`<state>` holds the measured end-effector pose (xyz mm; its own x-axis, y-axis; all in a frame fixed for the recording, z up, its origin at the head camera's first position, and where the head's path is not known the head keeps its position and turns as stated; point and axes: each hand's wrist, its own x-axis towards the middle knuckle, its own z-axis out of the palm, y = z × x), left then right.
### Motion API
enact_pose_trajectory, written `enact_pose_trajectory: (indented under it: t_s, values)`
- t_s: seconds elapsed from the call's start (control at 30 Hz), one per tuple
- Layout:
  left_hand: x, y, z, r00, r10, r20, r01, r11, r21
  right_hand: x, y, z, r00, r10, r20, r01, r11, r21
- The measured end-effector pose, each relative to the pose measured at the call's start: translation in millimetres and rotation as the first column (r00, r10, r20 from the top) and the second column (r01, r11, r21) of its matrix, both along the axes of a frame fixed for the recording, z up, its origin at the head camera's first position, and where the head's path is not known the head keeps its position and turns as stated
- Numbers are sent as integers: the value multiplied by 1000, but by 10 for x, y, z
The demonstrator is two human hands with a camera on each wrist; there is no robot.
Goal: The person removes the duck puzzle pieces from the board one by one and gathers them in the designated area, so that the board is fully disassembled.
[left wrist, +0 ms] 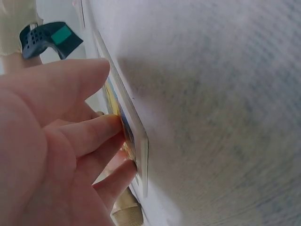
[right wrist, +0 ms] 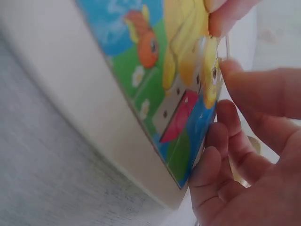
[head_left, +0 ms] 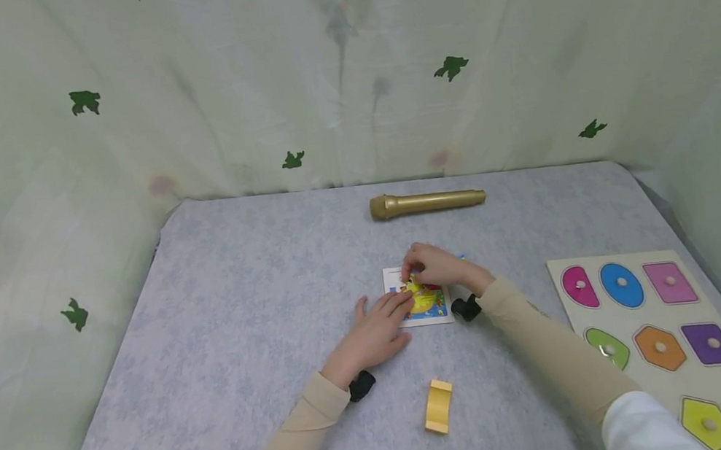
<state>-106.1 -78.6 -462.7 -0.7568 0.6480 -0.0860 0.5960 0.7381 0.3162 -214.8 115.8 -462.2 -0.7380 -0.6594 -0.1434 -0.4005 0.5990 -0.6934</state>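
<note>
A small picture puzzle board [head_left: 439,318] with a white border lies mid-table. The left hand [head_left: 372,337] comes from the lower left, its fingertips resting on the board's left part; in the left wrist view its fingers [left wrist: 96,132] are extended and touch the picture. Over the board's upper part, the right hand [head_left: 436,265] bends its fingers down and pinches a yellow piece [head_left: 414,284] with thumb and finger. The right wrist view shows a fingertip at this yellow piece [right wrist: 211,73], which has a black eye; its far side is hidden.
A gold microphone [head_left: 427,202] lies behind the hands. A yellow curved block [head_left: 438,407] is near the front. At the right lies a large shape board [head_left: 629,391] with several coloured knobbed pieces. Leaf-patterned cloth [head_left: 220,86] stands behind the table.
</note>
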Motion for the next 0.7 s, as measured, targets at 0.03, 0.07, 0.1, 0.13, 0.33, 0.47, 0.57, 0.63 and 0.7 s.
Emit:
enact_pose_trajectory:
  t_s: [0.03,0.07,0.1,0.13,0.33,0.47,0.57,0.63,0.7]
  values:
    - [-5,-1,-2,1000,2,3,-2,1000,-5,8,-1,6,1000,4,-5,-4,1000,-4]
    - [-9,-1,-4,1000,3,5,-3,1000,-10,16,0,10,1000,6,-14,-6,1000,-4]
    - [-13,-1,-6,1000,5,7,-5,1000,-15,25,1,19,1000,1,-13,-1,1000,-7]
    - [-16,0,-6,1000,6,9,-6,1000,-16,31,2,23,1000,-4,-13,4,1000,-6]
    - [-20,14,-14,1000,11,13,-10,1000,-18,26,-5,8,1000,-18,-5,18,1000,0]
    - [-14,21,-22,1000,16,8,-16,999,-28,24,-5,5,1000,-23,5,23,1000,-14]
    - [-8,21,-28,1000,22,3,-22,999,-27,25,1,6,999,-39,0,39,999,-33]
    - [-7,20,-30,1000,25,1,-25,999,-22,27,10,11,998,-64,-2,64,997,-45]
    - [-9,18,-36,1000,27,1,-27,1000,-15,24,25,10,996,-94,5,94,994,-58]
